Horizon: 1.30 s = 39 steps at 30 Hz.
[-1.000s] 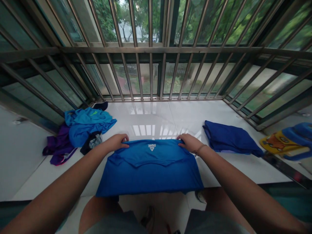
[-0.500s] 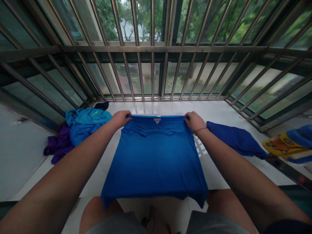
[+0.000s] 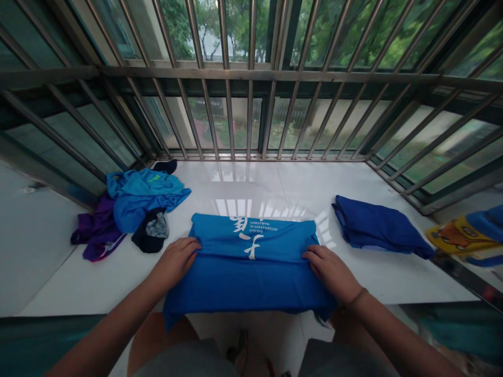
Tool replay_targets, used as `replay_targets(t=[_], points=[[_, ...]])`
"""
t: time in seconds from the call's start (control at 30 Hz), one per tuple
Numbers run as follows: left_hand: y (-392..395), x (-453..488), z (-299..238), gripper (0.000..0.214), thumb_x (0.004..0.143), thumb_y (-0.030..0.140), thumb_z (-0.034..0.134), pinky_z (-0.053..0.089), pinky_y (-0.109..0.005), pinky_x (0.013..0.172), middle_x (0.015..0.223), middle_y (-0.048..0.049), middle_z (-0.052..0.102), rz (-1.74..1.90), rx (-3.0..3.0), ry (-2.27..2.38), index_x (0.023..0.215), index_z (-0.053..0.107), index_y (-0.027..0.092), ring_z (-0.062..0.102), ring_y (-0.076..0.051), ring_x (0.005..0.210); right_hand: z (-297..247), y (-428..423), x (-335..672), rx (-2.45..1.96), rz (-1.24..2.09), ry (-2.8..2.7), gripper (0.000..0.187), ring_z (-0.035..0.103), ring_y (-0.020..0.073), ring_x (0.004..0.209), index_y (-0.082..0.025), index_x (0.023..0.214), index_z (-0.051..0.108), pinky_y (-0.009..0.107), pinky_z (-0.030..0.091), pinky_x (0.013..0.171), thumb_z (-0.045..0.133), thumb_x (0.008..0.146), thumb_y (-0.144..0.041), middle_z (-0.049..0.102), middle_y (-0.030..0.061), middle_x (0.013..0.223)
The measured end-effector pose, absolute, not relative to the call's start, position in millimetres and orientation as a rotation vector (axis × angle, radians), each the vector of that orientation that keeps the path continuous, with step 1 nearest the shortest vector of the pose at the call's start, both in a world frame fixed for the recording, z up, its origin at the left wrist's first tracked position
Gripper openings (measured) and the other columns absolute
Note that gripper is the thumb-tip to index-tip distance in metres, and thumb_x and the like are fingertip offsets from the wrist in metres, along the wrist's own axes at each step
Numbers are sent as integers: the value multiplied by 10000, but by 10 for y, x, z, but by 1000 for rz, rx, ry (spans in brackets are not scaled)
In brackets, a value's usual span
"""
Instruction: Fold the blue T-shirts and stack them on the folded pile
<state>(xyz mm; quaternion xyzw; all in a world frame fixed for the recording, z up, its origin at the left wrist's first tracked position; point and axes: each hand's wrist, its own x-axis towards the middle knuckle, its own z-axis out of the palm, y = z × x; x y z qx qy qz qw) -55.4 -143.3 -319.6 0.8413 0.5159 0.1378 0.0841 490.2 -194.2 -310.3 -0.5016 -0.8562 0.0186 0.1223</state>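
Note:
A blue shirt [image 3: 251, 285] lies across the near edge of the white ledge, its lower end hanging over. The far part is folded toward me, showing a lighter blue face with white lettering that includes "Dalian International Marathon". My left hand [image 3: 181, 259] grips the left end of the folded-over edge, fingers bent onto the fabric. At the right end, my right hand [image 3: 332, 269] holds the same edge, fingertips on the cloth and the thumb mostly hidden.
Left on the white ledge [image 3: 243, 191] sit a crumpled light-blue garment [image 3: 147, 191], purple clothing [image 3: 98, 228] and a dark cap-like item [image 3: 151, 230]. A folded dark-blue garment [image 3: 379, 225] lies right, near a yellow-and-blue container [image 3: 466, 230]. Metal bars [image 3: 251, 76] stand behind.
Both hands have come toward me and down, bringing the shirt's far edge over its body. The lettered lighter side now shows. The dark item at left, formerly behind my arm, is visible.

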Motion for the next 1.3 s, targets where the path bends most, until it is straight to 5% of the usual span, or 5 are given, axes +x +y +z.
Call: replay_targets(t=[0.43,0.6,0.8,1.03,1.3], points=[[-1653,-574,-3259,362,1037,328,508,606,-553,1079,1306,-110,814,470,2462,1557,1166,845,306,761,-328,1201,-2953,-1975,5034,-1586,-79,-2303,345,720,331,1111,-256,1292,786,505,603,981,531,1062,-217,774,162,1245],[-1724,-561,-3259,332,1050,352,529,602,-542,1084,1316,-98,810,493,2443,1525,1187,830,316,759,-326,1216,-2888,-1979,5055,-1563,262,-2390,376,750,283,1097,-288,1155,798,437,608,976,515,961,-134,782,96,1216],[-1683,-488,-3146,307,1065,484,549,595,-464,1104,1263,-85,801,744,2197,1599,1129,785,298,746,-287,1217,-2866,-1644,5054,-2031,243,-1862,316,780,260,835,-221,1257,689,367,574,769,509,1072,-403,812,105,1025],[-1274,-357,-3043,399,989,532,534,627,-369,783,989,-53,796,794,1804,1956,1205,694,237,767,-249,836,-2950,-1067,4899,-2172,292,-1811,269,772,262,841,-189,1234,681,321,498,709,636,992,-298,810,114,983],[-1295,-346,-3309,380,993,490,528,580,-480,1005,1133,-124,787,856,1975,1938,1187,713,220,728,-316,1053,-2942,-930,4968,-2221,435,-1428,283,758,221,859,-171,1244,695,315,514,794,533,1021,-232,824,125,1069]])
